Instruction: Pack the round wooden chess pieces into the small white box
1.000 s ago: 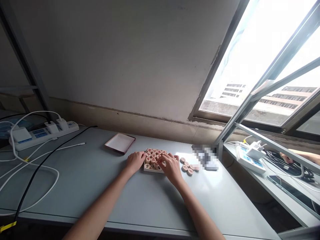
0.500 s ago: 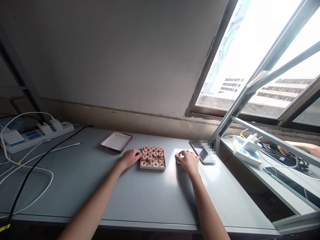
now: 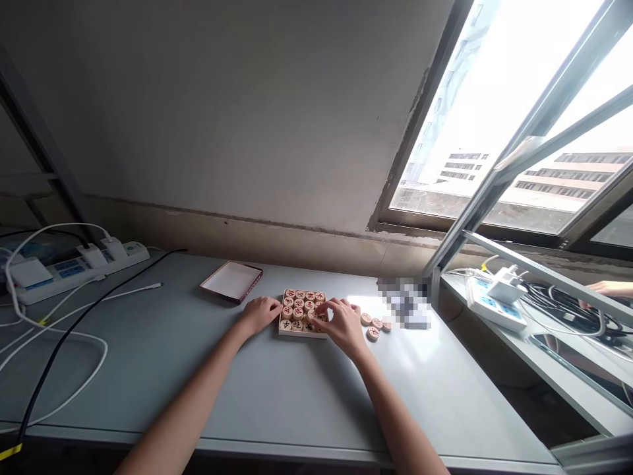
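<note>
A shallow box (image 3: 304, 334) filled with round wooden Chinese chess pieces (image 3: 299, 303), marked with red and black characters, lies mid-table. At its left edge, my left hand (image 3: 258, 315) has curled fingers closed against the side. My right hand (image 3: 345, 326) reaches over the box's right part, with thumb and fingertips closed round a Chinese chess piece (image 3: 313, 316) above the near rows. Its fingers cover some pieces there. Several loose chess pieces (image 3: 372, 334) lie on the table to the right of this hand.
The box lid (image 3: 231, 281) lies inside-up at back left. Cables (image 3: 99, 359) and a power strip (image 3: 74, 270) occupy the left side. A blurred-out object (image 3: 405, 303) is at back right. Beyond the metal frame, another person's hand (image 3: 606, 290) is near cables.
My right hand has moved left from the loose pieces to the box, bringing a piece with it. Several loose pieces now show. My left hand stays at the box's left edge.
</note>
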`<state>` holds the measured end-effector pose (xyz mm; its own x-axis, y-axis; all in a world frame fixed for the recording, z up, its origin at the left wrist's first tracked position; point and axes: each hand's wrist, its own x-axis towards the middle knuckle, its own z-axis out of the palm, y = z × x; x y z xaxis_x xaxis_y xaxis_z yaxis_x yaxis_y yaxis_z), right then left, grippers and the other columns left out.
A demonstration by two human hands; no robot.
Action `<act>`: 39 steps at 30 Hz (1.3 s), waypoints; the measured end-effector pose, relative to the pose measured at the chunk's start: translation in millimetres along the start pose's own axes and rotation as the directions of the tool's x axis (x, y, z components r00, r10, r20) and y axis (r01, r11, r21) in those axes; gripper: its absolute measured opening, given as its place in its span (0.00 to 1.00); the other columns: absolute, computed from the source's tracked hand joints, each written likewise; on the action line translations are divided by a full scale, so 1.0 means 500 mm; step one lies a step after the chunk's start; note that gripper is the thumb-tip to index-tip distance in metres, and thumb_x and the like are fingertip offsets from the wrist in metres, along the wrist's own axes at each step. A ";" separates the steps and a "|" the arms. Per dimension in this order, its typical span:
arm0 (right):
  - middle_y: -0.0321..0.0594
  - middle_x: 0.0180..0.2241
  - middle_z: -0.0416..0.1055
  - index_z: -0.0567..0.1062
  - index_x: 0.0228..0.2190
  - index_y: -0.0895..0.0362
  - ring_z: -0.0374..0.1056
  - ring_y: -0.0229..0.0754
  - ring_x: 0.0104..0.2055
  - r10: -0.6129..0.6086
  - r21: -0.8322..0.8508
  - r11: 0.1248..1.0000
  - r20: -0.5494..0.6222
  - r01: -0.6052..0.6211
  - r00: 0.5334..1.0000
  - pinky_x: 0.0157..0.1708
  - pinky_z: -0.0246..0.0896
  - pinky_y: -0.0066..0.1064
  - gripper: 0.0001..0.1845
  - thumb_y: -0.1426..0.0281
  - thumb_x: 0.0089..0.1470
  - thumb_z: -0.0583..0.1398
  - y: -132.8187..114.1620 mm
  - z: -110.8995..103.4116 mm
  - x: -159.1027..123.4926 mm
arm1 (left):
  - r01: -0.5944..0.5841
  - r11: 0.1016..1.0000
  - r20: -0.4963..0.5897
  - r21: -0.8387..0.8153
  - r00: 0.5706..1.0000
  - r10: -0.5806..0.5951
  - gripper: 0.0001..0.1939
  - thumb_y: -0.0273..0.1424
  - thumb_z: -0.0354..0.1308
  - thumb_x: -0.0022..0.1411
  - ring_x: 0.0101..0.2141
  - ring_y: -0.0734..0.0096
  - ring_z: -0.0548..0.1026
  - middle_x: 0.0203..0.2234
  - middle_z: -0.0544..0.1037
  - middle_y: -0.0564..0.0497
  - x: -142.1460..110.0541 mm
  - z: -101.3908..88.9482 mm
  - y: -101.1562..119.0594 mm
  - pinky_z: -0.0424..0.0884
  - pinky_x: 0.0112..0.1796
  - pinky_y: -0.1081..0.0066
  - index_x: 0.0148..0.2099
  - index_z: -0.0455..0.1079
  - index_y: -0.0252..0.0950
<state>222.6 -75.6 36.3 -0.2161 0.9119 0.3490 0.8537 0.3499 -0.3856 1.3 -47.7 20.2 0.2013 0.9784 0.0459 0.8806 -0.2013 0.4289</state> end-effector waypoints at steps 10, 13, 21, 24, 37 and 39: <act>0.35 0.30 0.74 0.71 0.31 0.52 0.65 0.41 0.34 -0.073 -0.071 0.995 0.005 0.073 0.997 0.36 0.47 0.33 0.13 0.56 0.55 0.54 -0.007 0.002 0.002 | 0.012 0.989 0.041 -0.145 0.999 -0.006 0.17 0.37 0.48 0.58 0.28 0.69 0.69 0.25 0.76 0.50 0.010 -0.004 -0.010 0.56 0.29 0.74 0.27 0.74 0.36; 0.34 0.27 0.74 0.71 0.27 0.52 0.65 0.41 0.32 -0.074 -0.085 0.994 0.014 0.075 0.997 0.35 0.46 0.33 0.13 0.58 0.55 0.55 -0.006 -0.006 -0.003 | 0.000 0.983 0.036 -0.182 0.999 0.006 0.17 0.37 0.48 0.57 0.27 0.71 0.67 0.23 0.74 0.51 0.008 -0.005 -0.010 0.56 0.29 0.74 0.27 0.74 0.35; 0.34 0.29 0.74 0.74 0.29 0.50 0.65 0.40 0.34 -0.063 -0.009 0.998 0.056 0.064 0.996 0.37 0.47 0.32 0.11 0.61 0.56 0.54 -0.003 -0.019 -0.005 | 0.014 0.988 0.021 -0.152 1.000 -0.011 0.18 0.38 0.46 0.56 0.24 0.72 0.63 0.20 0.71 0.53 0.001 -0.003 -0.006 0.52 0.26 0.73 0.26 0.73 0.36; 0.34 0.33 0.74 0.74 0.30 0.50 0.66 0.41 0.36 0.030 0.010 0.999 0.051 -0.031 0.998 0.40 0.48 0.34 0.11 0.61 0.55 0.53 0.030 -0.048 -0.006 | 0.022 0.982 0.023 -0.186 1.000 -0.018 0.17 0.38 0.46 0.55 0.25 0.71 0.65 0.21 0.72 0.53 0.004 0.003 -0.009 0.53 0.26 0.73 0.26 0.71 0.36; 0.36 0.36 0.72 0.76 0.35 0.48 0.68 0.45 0.37 0.315 0.008 0.946 0.192 -0.323 0.929 0.33 0.54 0.30 0.15 0.63 0.41 0.62 0.166 -0.099 -0.028 | -0.007 0.989 -0.036 -0.149 0.999 0.001 0.16 0.38 0.45 0.57 0.23 0.72 0.65 0.18 0.69 0.53 0.063 0.007 -0.014 0.53 0.25 0.73 0.21 0.64 0.36; 0.36 0.36 0.71 0.76 0.37 0.46 0.67 0.46 0.39 0.258 -0.060 0.966 0.186 -0.251 0.948 0.35 0.53 0.32 0.16 0.64 0.41 0.63 0.151 -0.094 -0.026 | -0.057 0.983 -0.047 -0.175 0.998 0.049 0.18 0.39 0.44 0.58 0.23 0.72 0.66 0.18 0.69 0.53 0.066 0.014 -0.025 0.54 0.26 0.74 0.22 0.64 0.36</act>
<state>312.1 -71.2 43.0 -0.0731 0.9947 0.0724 0.9077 0.0964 -0.4085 -0.1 -13.3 10.2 0.2240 0.9685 0.1093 0.7792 -0.2453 0.5768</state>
